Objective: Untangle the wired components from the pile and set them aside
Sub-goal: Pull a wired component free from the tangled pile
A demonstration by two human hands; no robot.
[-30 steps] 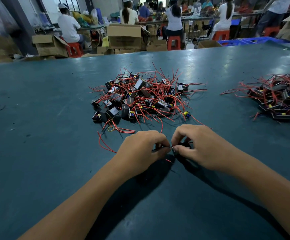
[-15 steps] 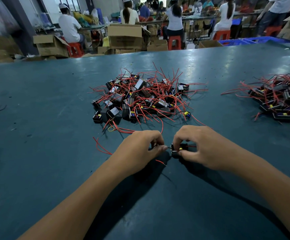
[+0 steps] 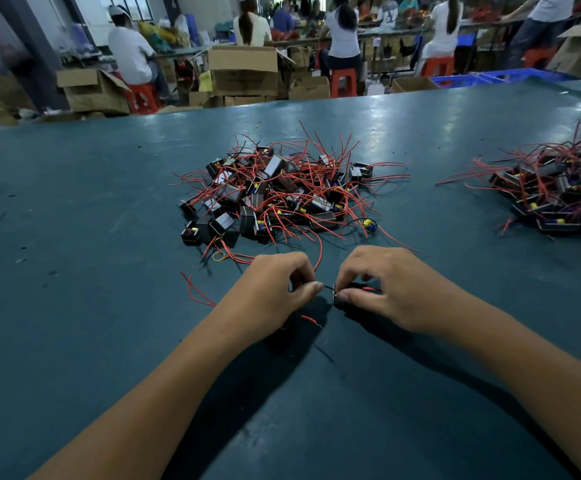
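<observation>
Just in front of the pile point(image 3: 282, 192), we are pinching a black wire point(image 3: 327, 288) with our left hand point(image 3: 275, 292), while our right hand point(image 3: 382, 285) is gripping its component point(image 3: 354, 287), wire running left-right between them.

From my feed the small component point(image 3: 350, 292) is mostly hidden under my right hand point(image 3: 389, 289) and its curled fingers point(image 3: 354, 273), the second pile point(image 3: 559, 195) runs off the right edge, and the distant workers blur, perhaps seated.
</observation>
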